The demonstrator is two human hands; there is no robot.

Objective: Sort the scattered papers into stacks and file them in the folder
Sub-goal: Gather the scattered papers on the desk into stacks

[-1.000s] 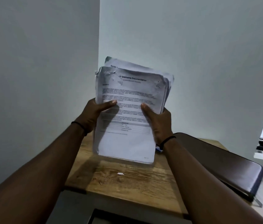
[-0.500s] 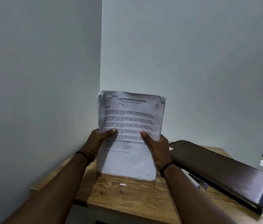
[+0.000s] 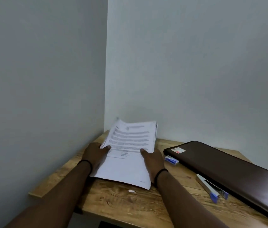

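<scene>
A person's left hand point(image 3: 97, 153) and right hand point(image 3: 153, 159) grip a paper stack point(image 3: 128, 150) by its sides, thumbs on top, over a wooden desk point(image 3: 130, 206) in a grey-walled corner. A brown folder point(image 3: 225, 168) lies at three o'clock.

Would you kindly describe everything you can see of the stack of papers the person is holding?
The stack of papers is a thick sheaf of white printed sheets, the top page showing a heading, blocks of text too blurred to read, and a small table. Its far corners look creased and the sheet edges on the right are not quite flush. It lies tilted over the wooden desk near the wall corner, far end raised. The left hand and right hand grip its sides, thumbs on the top page.
</scene>
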